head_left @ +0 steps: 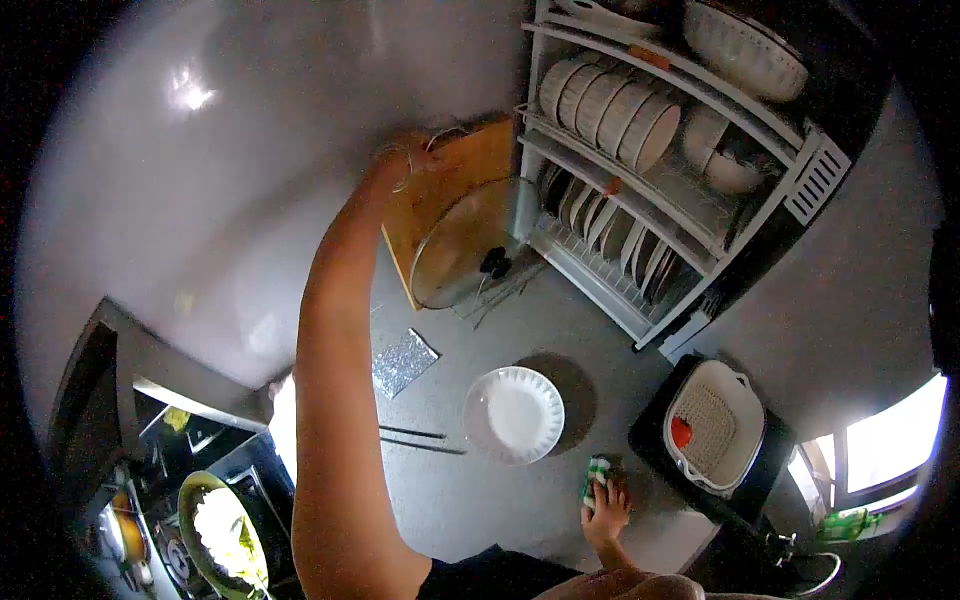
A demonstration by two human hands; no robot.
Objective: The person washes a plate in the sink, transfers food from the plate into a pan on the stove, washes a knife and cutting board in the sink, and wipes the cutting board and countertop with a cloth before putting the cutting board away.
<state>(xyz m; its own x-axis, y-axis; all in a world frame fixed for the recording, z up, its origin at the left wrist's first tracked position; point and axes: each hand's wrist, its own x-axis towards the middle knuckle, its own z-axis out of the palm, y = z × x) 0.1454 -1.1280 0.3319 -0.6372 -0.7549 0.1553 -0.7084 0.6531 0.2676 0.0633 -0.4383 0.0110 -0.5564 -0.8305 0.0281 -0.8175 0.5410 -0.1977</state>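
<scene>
Head view: left hand [412,155] is up at the board's [470,160] top edge by the counter's [450,510] far side; can't tell if it's gripping. Glass lid [495,262] sits right in front, so any movement there should be gentle, imo. Right hand [603,518] is on the green-white pack [597,470] near the near edge, grip unclear, with the bowl [515,415] between pack and board.

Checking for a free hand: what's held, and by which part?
Right grip holds the green item by its near end. Left grip is at the board, upper corner; hold unclear.
</scene>
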